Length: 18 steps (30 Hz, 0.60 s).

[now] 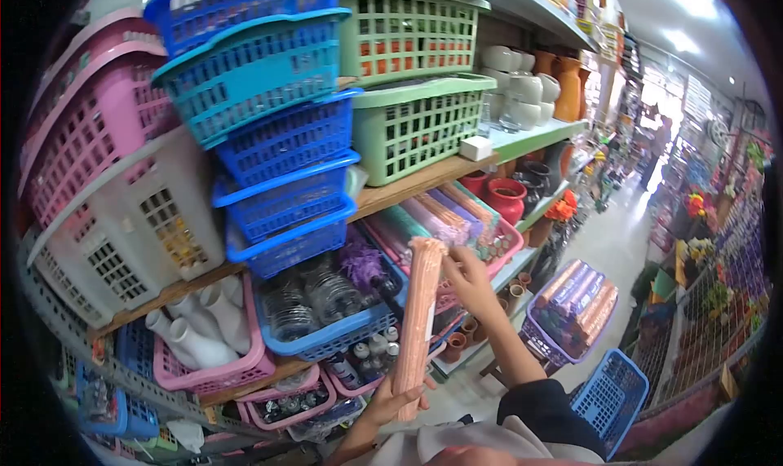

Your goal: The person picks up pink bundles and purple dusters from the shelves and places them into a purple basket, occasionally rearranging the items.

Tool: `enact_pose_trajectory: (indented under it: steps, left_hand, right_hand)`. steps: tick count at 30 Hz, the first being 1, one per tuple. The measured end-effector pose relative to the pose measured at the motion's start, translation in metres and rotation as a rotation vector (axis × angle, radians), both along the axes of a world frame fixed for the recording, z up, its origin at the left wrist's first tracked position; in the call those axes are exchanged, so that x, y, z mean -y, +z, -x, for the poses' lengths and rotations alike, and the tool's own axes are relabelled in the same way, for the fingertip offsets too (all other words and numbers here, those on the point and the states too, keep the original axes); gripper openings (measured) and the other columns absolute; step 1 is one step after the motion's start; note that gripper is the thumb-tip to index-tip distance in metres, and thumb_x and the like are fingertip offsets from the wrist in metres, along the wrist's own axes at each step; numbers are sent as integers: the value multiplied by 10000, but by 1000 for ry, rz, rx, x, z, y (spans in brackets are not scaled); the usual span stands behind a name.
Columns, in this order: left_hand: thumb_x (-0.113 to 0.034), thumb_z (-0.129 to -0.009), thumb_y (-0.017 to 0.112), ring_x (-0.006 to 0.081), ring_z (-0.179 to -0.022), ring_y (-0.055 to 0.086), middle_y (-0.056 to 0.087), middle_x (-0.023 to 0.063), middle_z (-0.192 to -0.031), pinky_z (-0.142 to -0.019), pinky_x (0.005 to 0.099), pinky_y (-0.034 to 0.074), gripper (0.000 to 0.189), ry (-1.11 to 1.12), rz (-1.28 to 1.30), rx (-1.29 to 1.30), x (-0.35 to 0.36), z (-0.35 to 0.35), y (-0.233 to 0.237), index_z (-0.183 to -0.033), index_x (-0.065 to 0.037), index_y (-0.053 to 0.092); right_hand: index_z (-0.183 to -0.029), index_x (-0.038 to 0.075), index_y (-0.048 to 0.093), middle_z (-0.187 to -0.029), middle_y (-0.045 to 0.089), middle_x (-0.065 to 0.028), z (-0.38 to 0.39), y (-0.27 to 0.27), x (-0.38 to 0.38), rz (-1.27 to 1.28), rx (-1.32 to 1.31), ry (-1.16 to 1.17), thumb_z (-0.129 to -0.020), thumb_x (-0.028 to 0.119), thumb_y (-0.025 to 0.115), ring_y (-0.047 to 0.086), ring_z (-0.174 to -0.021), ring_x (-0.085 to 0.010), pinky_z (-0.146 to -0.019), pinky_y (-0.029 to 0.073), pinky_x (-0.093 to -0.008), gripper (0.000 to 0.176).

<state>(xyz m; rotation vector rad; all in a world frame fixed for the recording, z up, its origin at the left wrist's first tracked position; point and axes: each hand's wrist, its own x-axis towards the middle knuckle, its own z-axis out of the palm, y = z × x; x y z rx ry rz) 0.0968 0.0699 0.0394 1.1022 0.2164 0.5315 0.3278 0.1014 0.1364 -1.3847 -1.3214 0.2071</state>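
A long peach-coloured roll with a frayed-looking top end (420, 311) stands tilted in front of me. My left hand (398, 399) is wrapped round its lower end. At the upper end, my right hand (471, 280) has its fingers bent against the roll's right edge; the fingertips are partly hidden. Just behind that hand, a pink basket (507, 254) on the shelf holds several similar rolls (440, 213) in peach, purple and green. Left of the roll, a purple tufted thing (359, 264) lies in a blue basket (326, 348) with clear plastic items.
On the floor at right stand a purple basket (563, 353) packed with rolls and a blue basket (608, 401). Stacked blue crates (285, 185), green crates (420, 132) and white vases (196, 327) fill the left shelves. Down the aisle (624, 205) is a person (656, 152).
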Motion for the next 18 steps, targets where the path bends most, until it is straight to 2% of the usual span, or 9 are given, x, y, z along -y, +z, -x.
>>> enact_pose_trajectory:
  steps: [1, 4, 5, 7, 9, 11, 14, 17, 18]
  left_hand:
    - [-182, -794, 644, 193, -659, 609, 544, 178, -956, -559, 302, 517, 667, 41, 18, 1, 2, 11, -2, -1298, -16, 239]
    - [-190, -811, 619, 208, -639, 609, 565, 197, -922, -557, 305, 516, 632, 158, 64, -14, 13, 37, -3, -1291, -32, 239]
    - [-197, -818, 609, 214, -634, 609, 573, 204, -904, -555, 305, 515, 621, 214, 106, -31, 18, 45, -4, -1290, -36, 238]
    - [-217, -825, 595, 214, -608, 599, 583, 214, -876, -543, 300, 510, 617, 254, 107, -27, 23, 59, -12, -1292, -40, 232]
    - [-180, -843, 573, 185, -590, 586, 578, 219, -893, -511, 282, 498, 527, 287, 220, 51, 29, 73, -16, -1246, -37, 265]
    - [-202, -836, 575, 180, -567, 564, 574, 200, -844, -470, 274, 477, 519, 287, 227, 77, 27, 83, -37, -1228, -34, 279]
    - [-226, -820, 579, 168, -516, 501, 524, 170, -783, -440, 269, 430, 431, 336, 302, 101, 31, 89, -43, -1111, 39, 402]
    - [-231, -818, 581, 167, -524, 501, 518, 170, -780, -439, 267, 425, 439, 295, 278, 102, 29, 90, -43, -1107, 39, 389]
    - [-231, -818, 581, 167, -524, 501, 518, 170, -780, -439, 267, 425, 439, 280, 277, 100, 27, 89, -45, -1107, 39, 389]
  right_hand:
    - [-1023, -37, 537, -985, 567, -185, 8, -3, -19, 98, 37, 72, -836, 190, 526, 569, -883, -299, -766, 436, -357, 293]
    - [-1179, -39, 433, -1079, 515, -264, 33, -24, -73, 160, 415, 46, -792, 349, 549, 527, -980, -421, -821, 426, -462, 560]
    - [-1176, -50, 421, -1054, 526, -277, 41, -33, -93, 292, 509, 12, -782, 373, 567, 545, -948, -437, -797, 448, -470, 596]
    - [-1123, -58, 441, -1046, 532, -289, 61, -23, -102, 452, 583, -2, -761, 392, 599, 559, -918, -446, -766, 467, -479, 599]
    - [-1053, -50, 465, -1028, 547, -292, 67, -22, -108, 476, 599, -50, -731, 411, 632, 575, -906, -421, -754, 477, -466, 587]
    - [-1008, -42, 487, -960, 580, -276, 64, -17, -104, 477, 581, -11, -702, 396, 655, 591, -874, -394, -740, 480, -450, 560]
    - [-911, -53, 535, -795, 601, -250, 58, -17, -91, 339, 508, 12, -689, 319, 642, 594, -786, -389, -706, 471, -445, 446]
    - [-926, -58, 537, -771, 596, -251, 46, -22, -56, 266, 452, 6, -690, 316, 636, 587, -750, -400, -692, 464, -448, 453]
    - [-1041, -62, 482, -840, 578, -267, 34, -22, -42, 313, 399, 107, -712, 265, 633, 572, -808, -403, -726, 451, -421, 488]
